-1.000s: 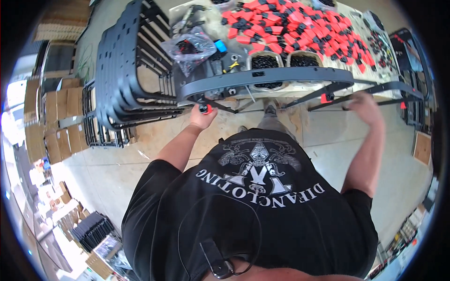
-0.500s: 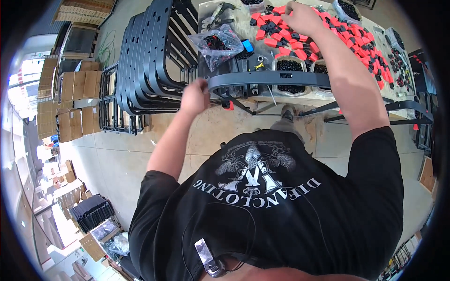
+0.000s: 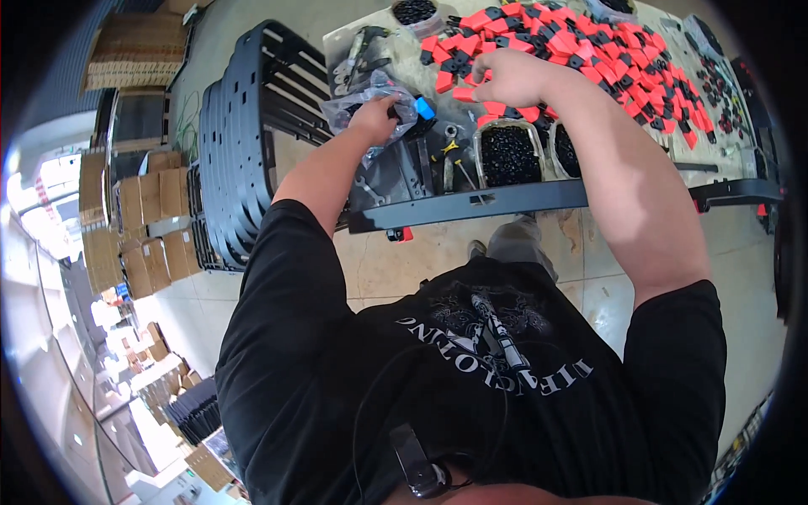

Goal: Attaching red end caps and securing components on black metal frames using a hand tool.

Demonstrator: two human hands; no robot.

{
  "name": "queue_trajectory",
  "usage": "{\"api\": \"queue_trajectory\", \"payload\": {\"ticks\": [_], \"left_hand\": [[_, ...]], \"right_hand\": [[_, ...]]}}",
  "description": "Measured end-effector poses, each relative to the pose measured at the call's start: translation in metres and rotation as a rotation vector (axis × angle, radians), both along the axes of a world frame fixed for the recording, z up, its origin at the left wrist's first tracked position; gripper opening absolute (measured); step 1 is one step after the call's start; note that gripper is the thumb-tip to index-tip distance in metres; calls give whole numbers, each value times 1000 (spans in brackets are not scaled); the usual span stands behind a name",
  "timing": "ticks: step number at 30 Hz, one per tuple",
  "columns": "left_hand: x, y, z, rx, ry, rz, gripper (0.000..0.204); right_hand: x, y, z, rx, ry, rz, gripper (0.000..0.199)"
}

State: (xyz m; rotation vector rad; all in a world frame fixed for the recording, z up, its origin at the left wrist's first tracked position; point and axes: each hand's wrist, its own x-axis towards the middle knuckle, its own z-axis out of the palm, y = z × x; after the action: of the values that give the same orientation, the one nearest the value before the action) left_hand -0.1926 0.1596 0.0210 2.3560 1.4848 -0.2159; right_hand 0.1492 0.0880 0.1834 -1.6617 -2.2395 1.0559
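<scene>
My left hand (image 3: 376,120) is at a clear plastic bag (image 3: 345,118), its fingers curled around something dark I cannot make out. Across the bench, my right hand (image 3: 512,80) is over the near left edge of a big heap of red-and-black plastic parts (image 3: 589,50). Its thumb and bent fingers close around one red part (image 3: 464,94), which they partly hide. In front of me, a dark metal frame (image 3: 454,209) lies along the bench's near edge, and my right forearm passes over it. A red-and-black part (image 3: 400,234) sits below its bar.
Tubs of small black pieces (image 3: 509,156) stand between frame and heap. Wrenches (image 3: 368,190), a yellow-handled tool (image 3: 446,151) and a blue-and-black object (image 3: 424,108) lie near the bag. Stacked dark frames (image 3: 231,143) stand at left, with cardboard boxes (image 3: 143,198) beyond.
My left hand has moved from the frame's left end up to the plastic bag. My right hand has shifted left and nearer along the heap. The view has also shifted.
</scene>
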Motion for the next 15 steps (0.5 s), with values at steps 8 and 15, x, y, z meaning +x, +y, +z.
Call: {"api": "queue_trajectory", "payload": {"ticks": [8, 15], "left_hand": [[2, 13, -6, -32, 59, 33, 34], [19, -42, 102, 111, -169, 107, 35]], "right_hand": [[2, 2, 4, -62, -57, 48, 47], [3, -7, 16, -130, 7, -41, 42]]}}
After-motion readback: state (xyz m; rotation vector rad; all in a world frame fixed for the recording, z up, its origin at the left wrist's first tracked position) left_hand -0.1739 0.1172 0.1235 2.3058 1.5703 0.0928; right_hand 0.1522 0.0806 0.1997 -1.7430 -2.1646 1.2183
